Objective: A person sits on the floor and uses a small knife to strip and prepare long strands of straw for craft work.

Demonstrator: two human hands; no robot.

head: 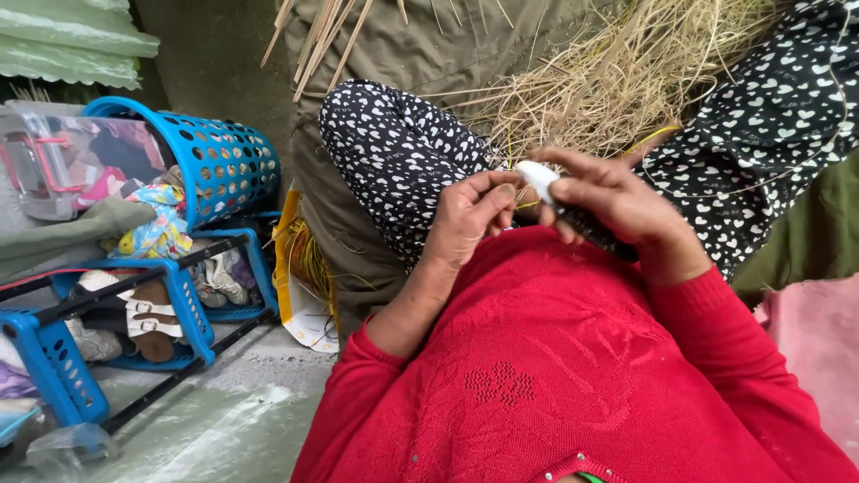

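Right now we sit with our knees up, a heap of dry straw (617, 85) lying between them, and both hands meet just above the red sweater (573, 376). Our right hand (617, 201) is closed around a dark tool handle (591, 231), one finger wrapped in a white bandage (537, 177). Our left hand (470, 215) has its fingertips pressed together, pinching what looks like a thin yellow strand (528, 206) right beside that finger; it is too fine to be sure. We judge the step in hand as preparing a single fibre. Next calls for steady tension and keeping the tool's edge off the fingers. A blue basket (224, 161) stands well apart at left.
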